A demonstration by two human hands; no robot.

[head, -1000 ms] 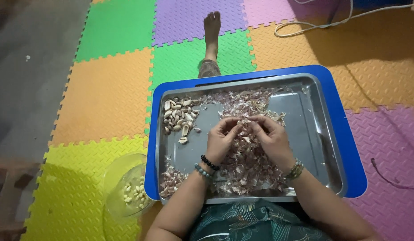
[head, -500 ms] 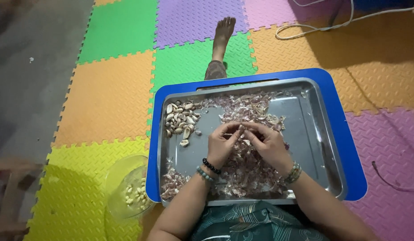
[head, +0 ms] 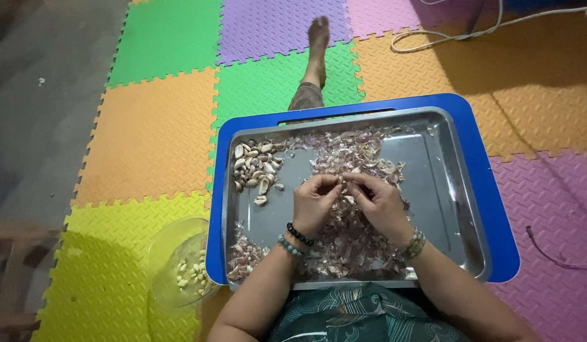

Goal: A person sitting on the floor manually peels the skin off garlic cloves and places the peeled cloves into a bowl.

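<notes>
**Inspector:** Start nearest you. Your left hand [head: 313, 206] and right hand [head: 377, 201] are together over the middle of the steel tray [head: 445, 209]. A second ago they sat a little lower and apart; they have since drawn in until the fingertips meet.

**Operator:** What do the fingers hold?

**Inspector:** Both sets are pinched narrow around one small garlic clove [head: 342, 183] between them. The clove is mostly hidden, so I cannot tell how much skin is left on it. In my judgement the closing-in means you are working the skin loose on this clove.

**Operator:** And the containers?

**Inspector:** To your near left, on the floor mats [head: 148, 139], stands a clear bowl [head: 170, 253] with a small heap of pale peeled cloves [head: 191, 273] at the bottom. The tray rests on a blue board [head: 496, 209]. Under and around your hands lies a wide spread of purplish papery skins [head: 350, 244], with a smaller clump at the near left corner. Further out, at the far left of the tray, sits a pile of unpeeled cloves [head: 255, 170], unchanged over the last second.

**Operator:** Beyond that?

**Inspector:** Your bare foot [head: 318, 39] on the mats, and a white cable [head: 445, 37] further still.
</notes>
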